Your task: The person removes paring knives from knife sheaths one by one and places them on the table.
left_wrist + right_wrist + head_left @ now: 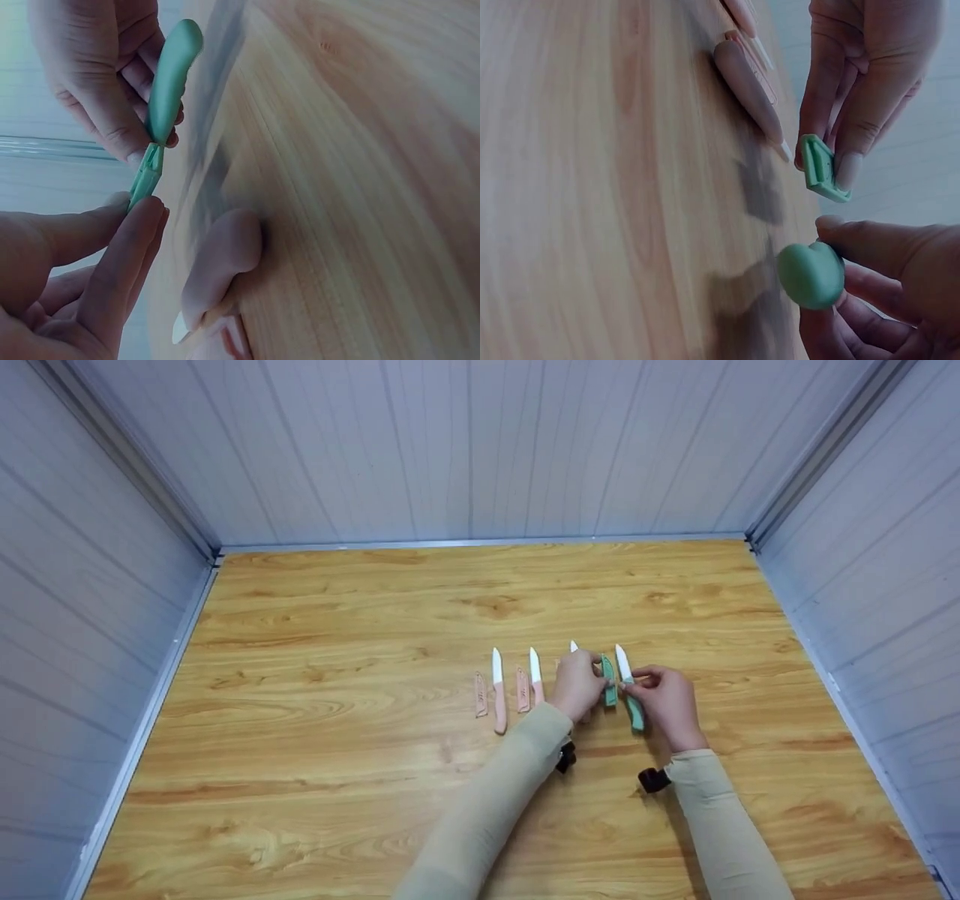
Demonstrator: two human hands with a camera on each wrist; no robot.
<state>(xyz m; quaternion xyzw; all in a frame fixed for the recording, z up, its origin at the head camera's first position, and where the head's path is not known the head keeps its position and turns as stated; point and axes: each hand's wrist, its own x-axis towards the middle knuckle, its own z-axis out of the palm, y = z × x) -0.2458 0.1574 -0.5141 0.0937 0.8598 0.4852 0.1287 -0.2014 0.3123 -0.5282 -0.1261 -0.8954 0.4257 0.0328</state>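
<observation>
My left hand (576, 684) pinches a green blade sheath (608, 682) between thumb and fingers. To its right, my right hand (670, 705) grips a paring knife with a white blade and green handle (637, 715), its tip pointing away from me. Sheath and knife are side by side, a small gap between them in the head view. From the right wrist, the sheath's hollow end (823, 169) shows above the rounded butt of the green handle (811, 276). Both are held above the table, over their shadows. A pink-handled knife (223, 259) lies beneath my left hand, mostly hidden in the head view.
Two more pink-handled knives (499, 701) (535, 667) lie to the left on the wooden table (315, 720), blades pointing away. Beside them lie pink sheaths (481, 694) (523, 690). Pale panel walls (450, 450) enclose the table at the back and both sides.
</observation>
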